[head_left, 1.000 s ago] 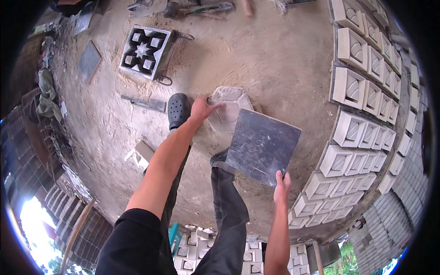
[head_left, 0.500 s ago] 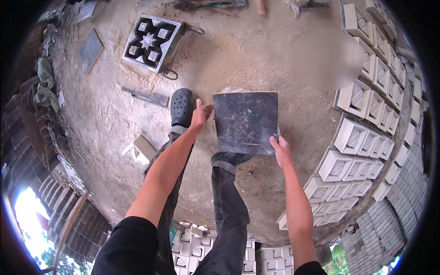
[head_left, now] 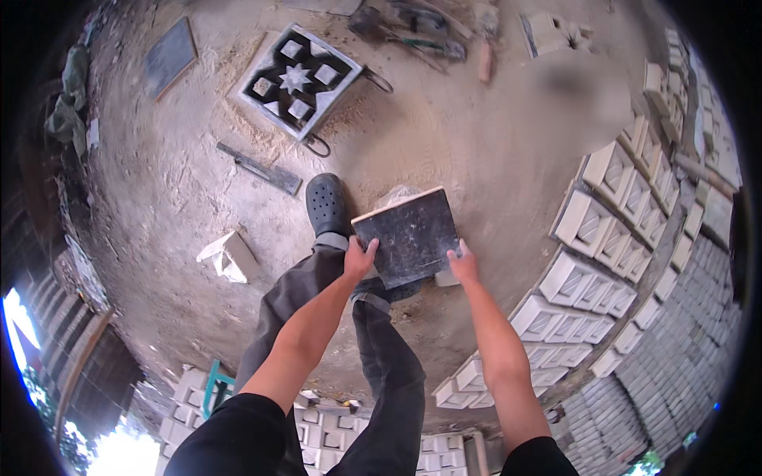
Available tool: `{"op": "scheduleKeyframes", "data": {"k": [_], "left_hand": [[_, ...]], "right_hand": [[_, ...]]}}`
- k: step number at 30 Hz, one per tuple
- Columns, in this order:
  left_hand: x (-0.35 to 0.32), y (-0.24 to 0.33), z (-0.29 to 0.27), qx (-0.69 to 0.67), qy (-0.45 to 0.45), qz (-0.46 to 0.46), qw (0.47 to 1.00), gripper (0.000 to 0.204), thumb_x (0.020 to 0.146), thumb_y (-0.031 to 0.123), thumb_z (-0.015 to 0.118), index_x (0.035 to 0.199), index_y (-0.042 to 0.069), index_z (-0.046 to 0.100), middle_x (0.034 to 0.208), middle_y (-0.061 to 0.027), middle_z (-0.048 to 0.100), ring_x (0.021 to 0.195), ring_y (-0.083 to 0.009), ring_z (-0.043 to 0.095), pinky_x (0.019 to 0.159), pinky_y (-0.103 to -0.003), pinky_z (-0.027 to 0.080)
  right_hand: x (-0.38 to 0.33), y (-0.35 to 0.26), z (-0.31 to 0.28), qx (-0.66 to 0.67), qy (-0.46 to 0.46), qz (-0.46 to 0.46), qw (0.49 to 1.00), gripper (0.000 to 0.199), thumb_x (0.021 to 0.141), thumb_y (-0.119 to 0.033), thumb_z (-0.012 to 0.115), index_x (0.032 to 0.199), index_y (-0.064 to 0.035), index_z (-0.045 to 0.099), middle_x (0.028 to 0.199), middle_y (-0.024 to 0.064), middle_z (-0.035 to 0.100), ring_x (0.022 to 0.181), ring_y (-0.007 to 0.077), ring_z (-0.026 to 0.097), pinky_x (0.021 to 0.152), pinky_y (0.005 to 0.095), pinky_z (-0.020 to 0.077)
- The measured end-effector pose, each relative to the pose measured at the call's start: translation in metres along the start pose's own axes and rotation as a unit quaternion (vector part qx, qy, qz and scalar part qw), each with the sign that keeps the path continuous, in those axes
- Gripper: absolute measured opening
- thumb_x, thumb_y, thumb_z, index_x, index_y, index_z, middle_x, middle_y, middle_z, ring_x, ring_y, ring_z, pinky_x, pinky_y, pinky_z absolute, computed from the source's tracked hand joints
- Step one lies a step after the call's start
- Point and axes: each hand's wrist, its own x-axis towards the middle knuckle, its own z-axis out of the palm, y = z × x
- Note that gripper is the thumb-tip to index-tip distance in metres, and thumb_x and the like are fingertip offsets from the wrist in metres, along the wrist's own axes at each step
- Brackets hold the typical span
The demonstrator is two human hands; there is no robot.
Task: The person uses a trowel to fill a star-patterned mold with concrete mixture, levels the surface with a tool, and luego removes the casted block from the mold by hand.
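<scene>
A dark square board with a pale edge is between my hands, slightly turned, above the ground near my feet. My left hand grips its left side, thumb on top. At the lower right corner, my right hand holds the edge with its thumb up and its other fingers mostly hidden. Pale material shows past the far edge; what lies beneath the board is mostly hidden. Further off to the left stands a metal mould with a star pattern and wire handles.
A flat metal bar and a whitish block lie left of my clog. Rows of pale patterned blocks line the right. Tools, including a trowel, lie at the far side. Another dark board lies far left.
My left hand, beside the board before, now grips its left side. The board has turned and come nearer to me. The whole view has shifted and rotated.
</scene>
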Motion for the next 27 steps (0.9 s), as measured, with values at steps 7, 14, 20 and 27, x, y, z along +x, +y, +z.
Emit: {"op": "scheduleKeyframes", "data": {"k": [7, 14, 20, 27], "left_hand": [[-0.040, 0.010, -0.029, 0.096, 0.008, -0.083, 0.992, 0.074, 0.083, 0.032, 0.072, 0.140, -0.002, 0.039, 0.142, -0.0284, 0.044, 0.130, -0.0410, 0.047, 0.106, -0.046, 0.040], [-0.044, 0.104, -0.068, 0.303, 0.049, 0.161, 0.938, 0.068, 0.081, 0.022, 0.068, 0.142, 0.006, 0.044, 0.148, -0.0196, 0.040, 0.140, -0.0349, 0.036, 0.113, -0.048, 0.029], [-0.014, 0.082, -0.045, 0.345, 0.033, 0.248, 0.905, 0.072, 0.079, 0.021, 0.068, 0.144, 0.006, 0.041, 0.147, -0.0205, 0.040, 0.141, -0.0349, 0.034, 0.114, -0.048, 0.028], [0.021, 0.091, -0.044, 0.335, -0.193, 0.198, 0.901, 0.048, 0.089, 0.013, 0.056, 0.135, 0.004, 0.046, 0.124, -0.0204, 0.060, 0.115, -0.0363, 0.061, 0.086, -0.048, 0.052]], "right_hand": [[-0.052, -0.099, -0.032, -0.065, -0.013, -0.007, 0.998, 0.066, 0.089, -0.038, 0.066, 0.141, -0.0007, 0.048, 0.131, 0.0274, 0.057, 0.122, 0.0394, 0.056, 0.103, 0.0443, 0.0442], [-0.064, -0.245, -0.084, -0.058, -0.088, -0.105, 0.989, 0.057, 0.092, -0.036, 0.065, 0.135, -0.0017, 0.054, 0.129, 0.0219, 0.062, 0.123, 0.0347, 0.058, 0.102, 0.0397, 0.0446], [-0.129, -0.372, -0.209, -0.073, -0.100, -0.254, 0.959, 0.043, 0.096, -0.032, 0.063, 0.126, -0.0023, 0.061, 0.127, 0.0193, 0.064, 0.118, 0.0282, 0.061, 0.102, 0.0372, 0.0447], [0.032, -0.455, -0.229, -0.315, -0.260, -0.398, 0.821, 0.043, 0.095, -0.035, 0.062, 0.125, -0.0046, 0.061, 0.122, 0.0195, 0.064, 0.117, 0.0339, 0.060, 0.101, 0.0404, 0.0449]]}}
